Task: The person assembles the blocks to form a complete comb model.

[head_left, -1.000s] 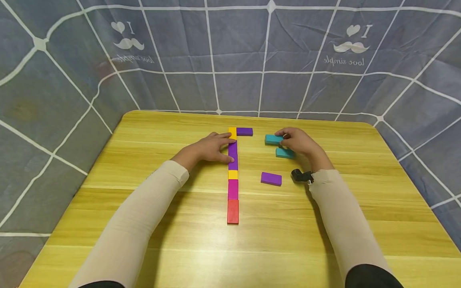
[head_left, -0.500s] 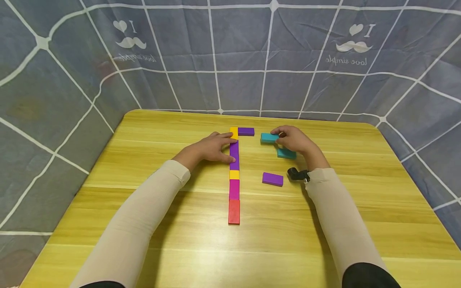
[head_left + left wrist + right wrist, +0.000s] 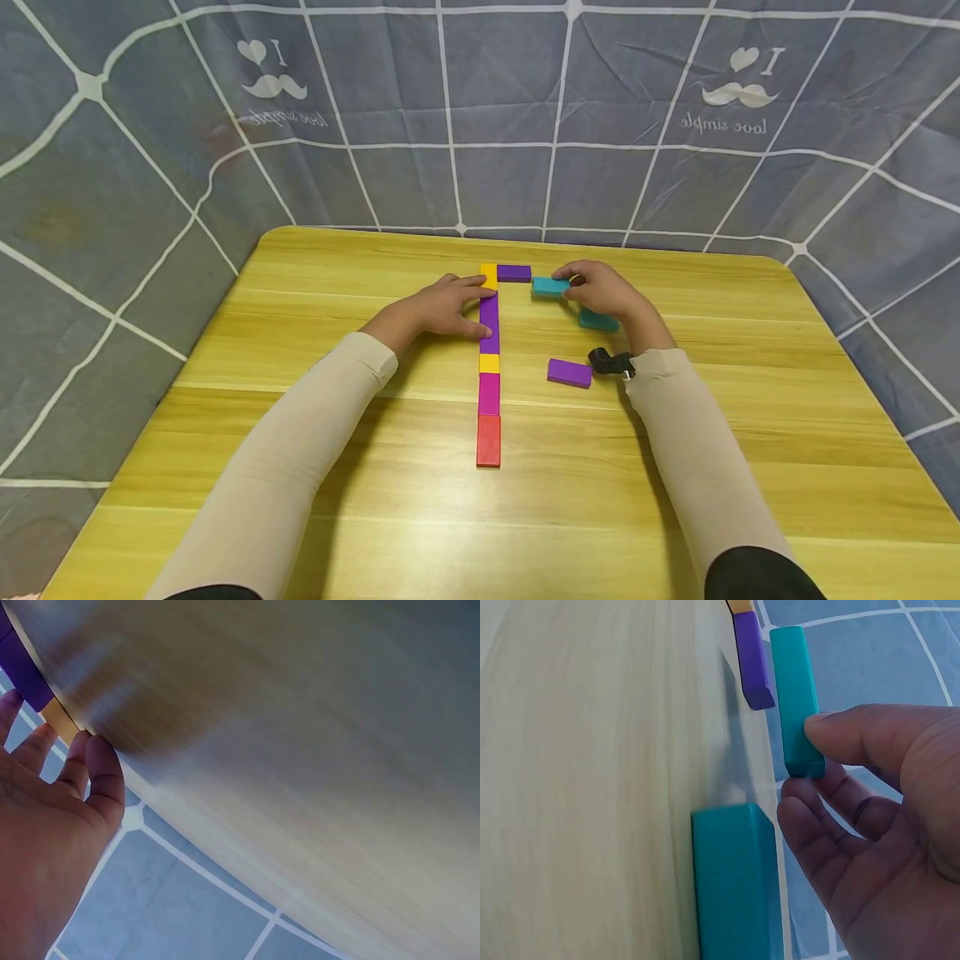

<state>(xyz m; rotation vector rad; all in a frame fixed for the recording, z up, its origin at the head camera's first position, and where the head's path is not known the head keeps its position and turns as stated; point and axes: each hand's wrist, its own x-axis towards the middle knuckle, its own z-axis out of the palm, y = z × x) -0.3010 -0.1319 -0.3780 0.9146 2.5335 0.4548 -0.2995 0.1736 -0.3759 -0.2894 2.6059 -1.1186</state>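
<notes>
My right hand (image 3: 600,296) pinches a teal block (image 3: 550,287) between thumb and fingers. The right wrist view shows this held teal block (image 3: 795,694) raised off the table, its near end by the fingertips. Just left of it lies a purple block (image 3: 514,273), set crosswise against the top yellow block (image 3: 489,271) of a straight column. My left hand (image 3: 442,307) rests its extended fingers along that column's left side, touching the yellow block and the purple blocks (image 3: 489,315) below. A second teal block (image 3: 598,320) lies under my right hand, partly hidden.
Farther down the column come a small yellow block (image 3: 489,363), a magenta block (image 3: 489,394) and a red block (image 3: 489,442). One loose purple block (image 3: 569,373) lies to its right. Grey gridded cloth (image 3: 502,108) hangs behind the wooden table (image 3: 420,517).
My right hand has carried the teal block leftward, toward the crosswise purple block and away from the other teal block. My left hand has stayed on the column.
</notes>
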